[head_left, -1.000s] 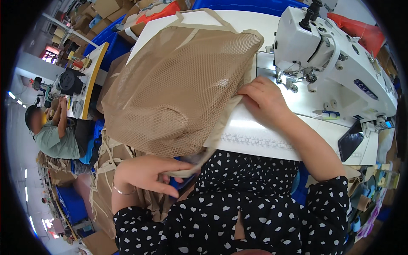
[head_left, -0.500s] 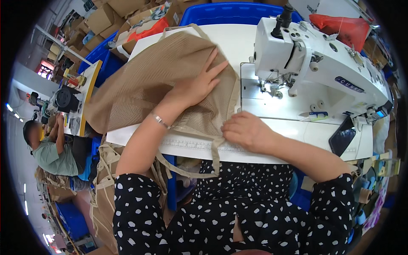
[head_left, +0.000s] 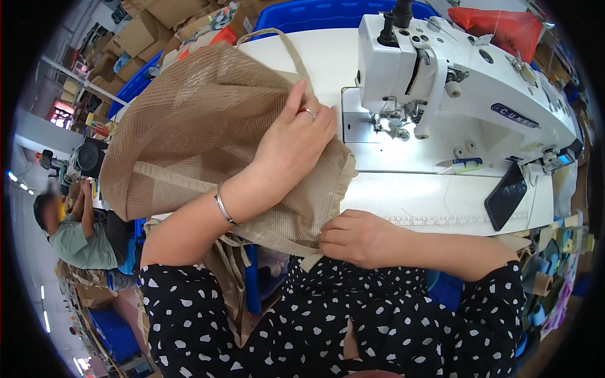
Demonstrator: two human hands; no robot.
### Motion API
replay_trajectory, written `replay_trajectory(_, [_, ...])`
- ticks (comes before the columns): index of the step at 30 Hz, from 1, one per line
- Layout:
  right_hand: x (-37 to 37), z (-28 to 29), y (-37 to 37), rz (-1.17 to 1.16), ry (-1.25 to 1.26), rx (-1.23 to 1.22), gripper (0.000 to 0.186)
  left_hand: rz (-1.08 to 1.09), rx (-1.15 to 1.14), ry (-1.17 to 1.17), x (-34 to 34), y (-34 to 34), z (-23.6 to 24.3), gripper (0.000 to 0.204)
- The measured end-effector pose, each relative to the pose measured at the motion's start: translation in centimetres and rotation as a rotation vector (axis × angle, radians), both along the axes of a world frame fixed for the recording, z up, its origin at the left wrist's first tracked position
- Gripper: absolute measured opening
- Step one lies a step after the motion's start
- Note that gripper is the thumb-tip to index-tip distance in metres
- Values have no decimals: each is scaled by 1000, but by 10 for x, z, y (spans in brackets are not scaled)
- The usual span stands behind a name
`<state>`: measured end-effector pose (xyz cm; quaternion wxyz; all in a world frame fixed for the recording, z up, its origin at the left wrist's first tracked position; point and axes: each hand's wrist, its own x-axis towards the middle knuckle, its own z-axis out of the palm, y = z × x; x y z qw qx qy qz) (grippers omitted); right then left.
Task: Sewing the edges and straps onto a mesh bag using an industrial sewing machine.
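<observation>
A brown mesh bag with beige binding and a strap loop spreads over the left of the white sewing table. My left hand lies on its upper right part, fingers bent and drawn together on the mesh, fingertips partly hidden. Close to the table's front edge, my right hand has its fingers curled round the bag's bound lower edge, where a short end of binding hangs down. Right of the bag stands a white sewing machine; its needle area is apart from the cloth.
Thread snips, small white bobbins and a dark phone lie on the table's right. A ruler strip runs along the front. Behind are a blue bin and cardboard boxes. Another person sits far left.
My left hand has gone from spread flat to bent fingers. My right hand has drawn the bag's edge toward me and the bag has shifted, its strap loop now standing up at the back.
</observation>
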<state>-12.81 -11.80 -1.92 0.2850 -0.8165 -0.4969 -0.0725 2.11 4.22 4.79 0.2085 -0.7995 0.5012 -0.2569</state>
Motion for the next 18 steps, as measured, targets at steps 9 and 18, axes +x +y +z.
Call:
replay_trajectory(9, [37,16,-33,-695,1209,716,39,-139,38,97,-36,32,22,13])
replay_trajectory(18, [80,0,10,-636,1212,960,27,-36,3,265,-69,43,13,36])
